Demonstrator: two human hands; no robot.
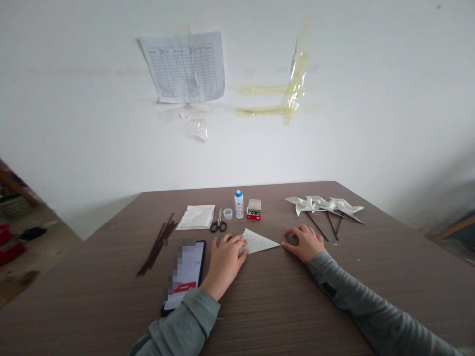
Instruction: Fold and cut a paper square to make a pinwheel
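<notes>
Phone screen (184,272) pixelated; left hand (224,262) overlaps paper triangle (259,242).

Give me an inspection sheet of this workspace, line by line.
surface: brown wood-grain table
job's things: folded paper triangle with printed text; paper pinwheels on dark sticks; loose dark sticks; scissors; printed paper stack; white bottle with blue cap; small clear cup; small red-and-white box
clutter: smartphone, screen blurred
grips: left hand on the triangle's left corner; right hand at its right tip
cables: nothing seen
surroundings: white wall with taped grid sheet and yellowed tape; red objects on the floor, left
</notes>
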